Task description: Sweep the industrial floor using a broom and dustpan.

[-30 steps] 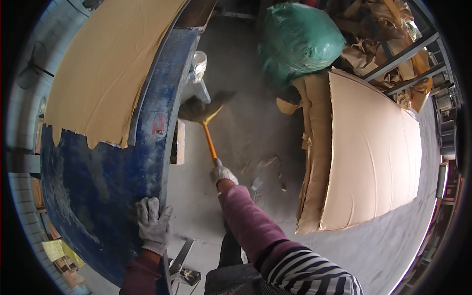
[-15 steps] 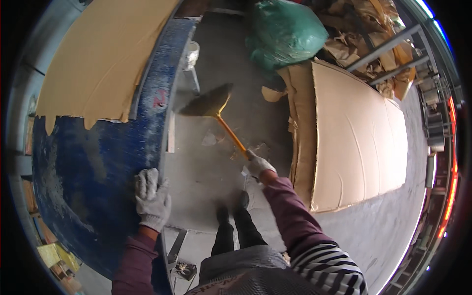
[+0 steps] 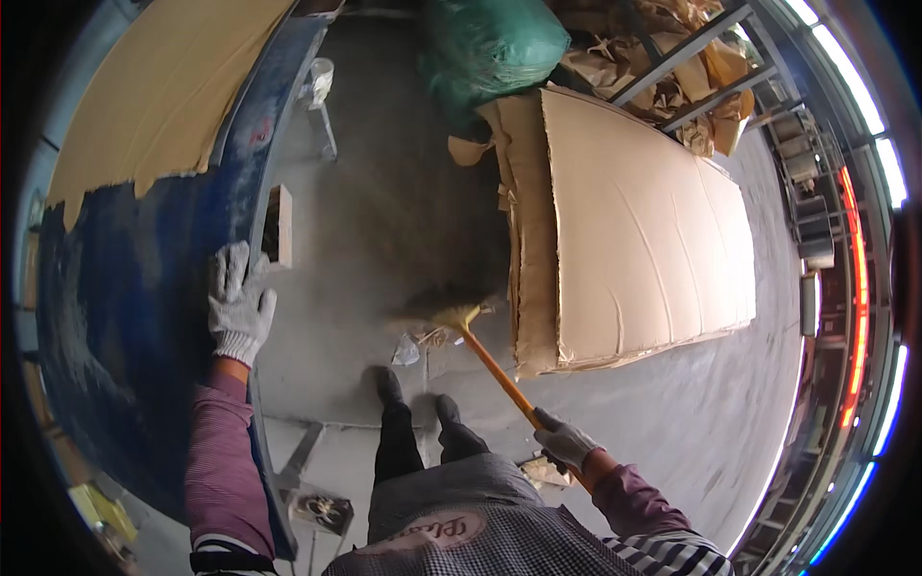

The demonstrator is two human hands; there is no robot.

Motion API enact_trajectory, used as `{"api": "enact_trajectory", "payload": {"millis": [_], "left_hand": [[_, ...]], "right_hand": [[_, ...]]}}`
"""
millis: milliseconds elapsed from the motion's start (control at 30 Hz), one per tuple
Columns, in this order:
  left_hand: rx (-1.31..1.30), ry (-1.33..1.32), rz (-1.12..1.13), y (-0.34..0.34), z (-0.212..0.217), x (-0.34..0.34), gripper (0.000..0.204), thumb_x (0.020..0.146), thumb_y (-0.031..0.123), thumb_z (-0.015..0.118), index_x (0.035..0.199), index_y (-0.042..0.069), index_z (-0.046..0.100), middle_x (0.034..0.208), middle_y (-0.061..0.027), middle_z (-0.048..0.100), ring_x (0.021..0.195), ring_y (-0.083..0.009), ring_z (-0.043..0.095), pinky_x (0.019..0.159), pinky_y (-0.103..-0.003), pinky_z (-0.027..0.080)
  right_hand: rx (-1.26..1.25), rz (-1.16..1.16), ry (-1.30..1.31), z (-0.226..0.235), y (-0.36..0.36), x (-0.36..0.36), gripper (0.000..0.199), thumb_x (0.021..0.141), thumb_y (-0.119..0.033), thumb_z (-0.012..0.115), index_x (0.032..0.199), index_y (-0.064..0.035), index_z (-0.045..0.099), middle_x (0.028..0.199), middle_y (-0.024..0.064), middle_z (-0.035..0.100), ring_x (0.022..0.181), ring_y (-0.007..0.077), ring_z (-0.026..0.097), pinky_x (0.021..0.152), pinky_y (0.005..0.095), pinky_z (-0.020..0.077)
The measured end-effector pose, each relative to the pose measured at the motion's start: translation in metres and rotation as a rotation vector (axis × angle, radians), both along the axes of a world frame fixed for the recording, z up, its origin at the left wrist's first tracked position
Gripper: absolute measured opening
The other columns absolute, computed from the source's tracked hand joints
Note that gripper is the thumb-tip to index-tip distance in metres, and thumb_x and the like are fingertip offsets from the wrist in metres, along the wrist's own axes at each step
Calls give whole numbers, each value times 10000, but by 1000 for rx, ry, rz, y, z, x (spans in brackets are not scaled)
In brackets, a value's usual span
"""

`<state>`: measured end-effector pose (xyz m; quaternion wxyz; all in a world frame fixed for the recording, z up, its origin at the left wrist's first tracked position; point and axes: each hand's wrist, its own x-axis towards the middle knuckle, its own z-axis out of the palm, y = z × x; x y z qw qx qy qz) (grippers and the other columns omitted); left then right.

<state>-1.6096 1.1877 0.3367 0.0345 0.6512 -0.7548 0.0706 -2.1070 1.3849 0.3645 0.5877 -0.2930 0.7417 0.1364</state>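
In a white knit glove, my right hand (image 3: 567, 444) is wrapped round the orange handle of a broom (image 3: 499, 374). The broom's yellow-collared head is down on the grey floor, its bristles dark and blurred. Beside the head lie a scrap of clear plastic (image 3: 406, 349) and some brown scraps. My left hand (image 3: 240, 305), gloved the same way, lies flat with fingers stretched along the edge of a worn blue table (image 3: 125, 298). Nothing shows in that hand.
A tan sheet (image 3: 154, 91) with a ragged edge covers the table's far part. Stacked cardboard (image 3: 643, 240) stands to the right, below a green bag (image 3: 495, 48) and a metal frame (image 3: 687, 58) holding crumpled brown paper (image 3: 720, 72). A wooden box (image 3: 279, 227) sits by the table.
The broom has come nearer to my feet and its head now lies by the scraps. My right hand has drawn back toward my body. My left hand stays on the table edge.
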Motion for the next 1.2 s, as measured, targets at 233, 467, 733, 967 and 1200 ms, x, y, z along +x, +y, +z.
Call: {"api": "enact_trajectory", "payload": {"millis": [233, 467, 733, 967, 1200], "left_hand": [[-3, 556, 296, 237, 19, -120, 482, 841, 139, 623, 1301, 39, 522, 1332, -204, 510, 1235, -374, 488, 1018, -407, 401], [169, 530, 767, 596, -23, -166, 380, 781, 68, 621, 1154, 7, 584, 1160, -181, 612, 1101, -339, 582, 945, -403, 471], [453, 571, 1374, 765, 12, -228, 389, 717, 179, 630, 1069, 16, 619, 1091, -185, 640, 1058, -344, 601, 942, -409, 467], [363, 393, 1388, 851, -11, -155, 668, 713, 219, 685, 1311, 4, 479, 1333, -189, 499, 1264, -339, 457, 1074, -388, 362], [421, 200, 1556, 890, -83, 59, 912, 796, 433, 698, 1476, 44, 231, 1515, -219, 236, 1420, -324, 205, 1151, -377, 209]], "right_hand": [[-256, -217, -202, -134, -93, -19, 558, 929, -266, 461, 1458, -285, 285, 586, 46, 468, 421, 159, 478, 340, 324, 399], [-96, -141, -213, -201, 118, -114, 447, 966, -373, 388, 1371, -188, 344, 560, 61, 454, 322, 189, 417, 278, 359, 371], [40, -71, -127, 17, 180, -126, 604, 918, -235, 485, 1486, -234, 280, 616, 20, 489, 444, 128, 483, 399, 301, 451], [-397, 506, -197, -186, 132, 35, 441, 904, -311, 436, 1317, -158, 460, 989, 257, 638, 927, 406, 625, 754, 471, 475], [-551, 670, 114, -277, 242, -24, 406, 900, -314, 463, 1293, -225, 505, 651, 98, 617, 479, 219, 592, 419, 379, 437]]}}
